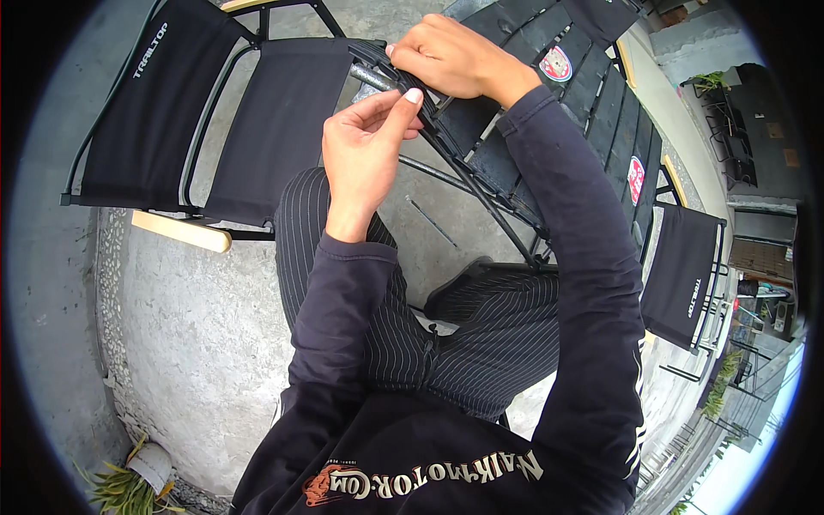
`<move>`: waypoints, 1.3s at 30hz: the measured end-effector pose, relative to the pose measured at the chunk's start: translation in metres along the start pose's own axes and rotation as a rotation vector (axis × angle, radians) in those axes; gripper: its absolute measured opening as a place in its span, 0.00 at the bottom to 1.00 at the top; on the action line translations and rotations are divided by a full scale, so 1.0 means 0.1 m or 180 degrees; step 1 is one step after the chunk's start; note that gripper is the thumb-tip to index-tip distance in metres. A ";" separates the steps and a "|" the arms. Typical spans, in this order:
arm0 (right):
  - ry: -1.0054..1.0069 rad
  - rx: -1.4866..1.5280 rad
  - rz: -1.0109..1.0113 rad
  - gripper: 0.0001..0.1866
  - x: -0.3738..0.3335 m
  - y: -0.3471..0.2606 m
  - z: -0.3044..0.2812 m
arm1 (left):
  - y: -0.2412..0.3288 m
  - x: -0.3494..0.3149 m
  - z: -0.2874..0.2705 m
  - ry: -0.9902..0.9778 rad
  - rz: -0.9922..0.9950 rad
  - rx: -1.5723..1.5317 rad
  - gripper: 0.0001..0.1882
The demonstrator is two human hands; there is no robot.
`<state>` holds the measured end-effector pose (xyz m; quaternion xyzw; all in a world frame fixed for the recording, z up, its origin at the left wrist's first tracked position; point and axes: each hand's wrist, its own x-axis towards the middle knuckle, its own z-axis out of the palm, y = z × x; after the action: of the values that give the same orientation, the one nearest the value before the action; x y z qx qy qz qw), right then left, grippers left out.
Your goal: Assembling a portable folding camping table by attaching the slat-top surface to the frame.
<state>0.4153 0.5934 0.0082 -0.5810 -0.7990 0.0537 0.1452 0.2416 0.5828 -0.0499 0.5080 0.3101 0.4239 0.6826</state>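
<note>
The left hand (365, 146) has its thumb and forefinger pinched nearly shut on the end of a short grey metal tube (375, 78), the other fingers curled loosely beneath. Just past that tube, the right hand (451, 56) is folded down over the bunched black frame (446, 129), its fingers closed on the rods (how tightly, I cannot tell).

The tube is dull grey and round, poking out of a bundle of thin black rods and ribbed fabric that runs away from it toward the person's right knee.

On the tube's left stands a black fabric camp chair (206, 112) with a pale wooden armrest (180, 232), close but not touching; bare concrete floor (197, 343) lies open below it. On the tube's far right are a black slatted table (601, 103) and a second black chair (682, 275).
</note>
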 end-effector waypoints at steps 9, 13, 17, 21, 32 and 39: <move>-0.0760 -0.0450 0.0306 0.14 0.05 -0.05 -0.10 | -0.01 0.01 0.00 -0.0158 -0.0352 -0.0694 0.12; -0.0121 -0.0369 -0.0412 0.14 -0.05 0.20 0.02 | -0.04 0.01 0.02 -0.0113 -0.0265 -0.0827 0.17; 0.0022 0.0191 -0.0303 0.16 -0.08 0.26 -0.04 | -0.05 -0.02 0.09 0.0228 -0.0005 -0.0534 0.17; 0.0225 0.0845 -0.0203 0.27 -0.27 0.07 -0.15 | -0.04 -0.02 0.09 0.0270 0.0214 -0.0551 0.19; 0.0437 0.0499 -0.0482 0.34 -0.48 0.11 -0.23 | 0.06 0.18 -0.05 -0.0316 -0.0281 -0.0902 0.18; -0.0307 0.1063 -0.0271 0.29 -0.35 0.22 -0.37 | 0.05 0.20 -0.06 -0.0352 -0.0659 -0.1206 0.11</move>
<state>0.4562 0.5645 0.0323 -0.5112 -0.8089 0.2073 0.2033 0.2440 0.6042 -0.0466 0.3586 0.2375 0.3738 0.8217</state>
